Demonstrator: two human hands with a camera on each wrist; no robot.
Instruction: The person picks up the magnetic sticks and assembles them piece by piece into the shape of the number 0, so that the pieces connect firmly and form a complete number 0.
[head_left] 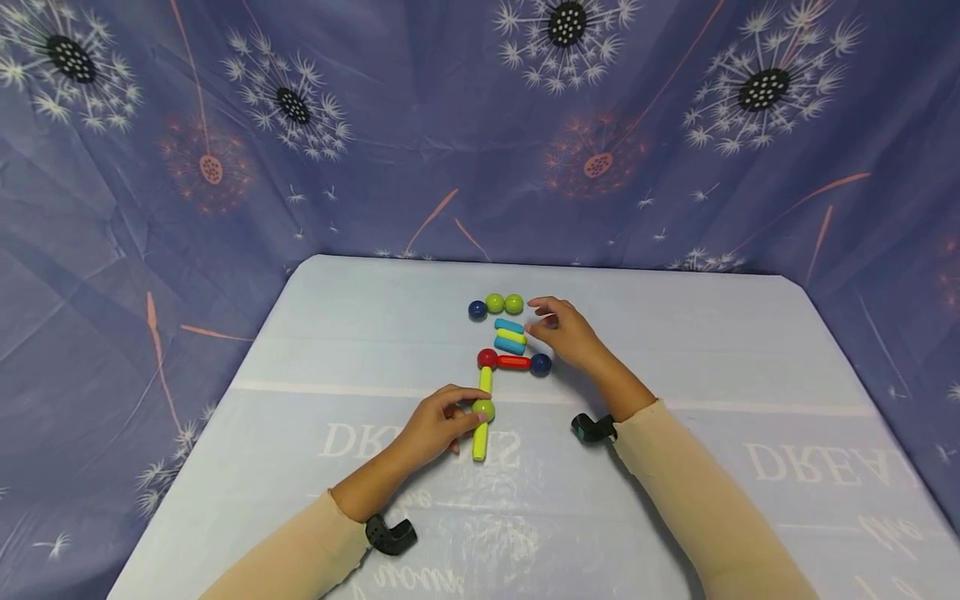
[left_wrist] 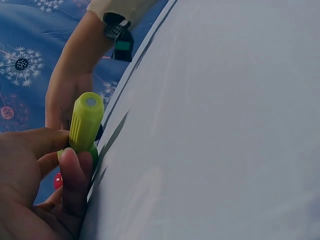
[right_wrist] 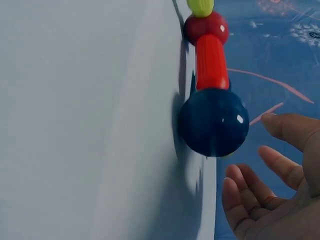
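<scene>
My left hand [head_left: 435,423] pinches a green ball [head_left: 483,410] between thumb and fingers. A yellow-green rod [head_left: 480,443] joins that ball on the near side; another yellow-green rod [head_left: 486,380] runs from it to a red ball [head_left: 487,358]. From the red ball a red rod [head_left: 513,362] leads right to a dark blue ball [head_left: 541,364]. In the left wrist view, the near rod [left_wrist: 86,122] shows a grey disc at its end. My right hand [head_left: 567,335] hovers with loosely bent fingers right of the loose rods, holding nothing; the right wrist view shows its fingers spread apart.
Two light blue rods [head_left: 509,326] and a yellow-green rod [head_left: 512,337] lie side by side beyond the red rod. Farther back sit a dark blue ball [head_left: 477,310] and two green balls [head_left: 504,302] in a row. A patterned curtain [head_left: 420,150] hangs behind the white table [head_left: 675,333].
</scene>
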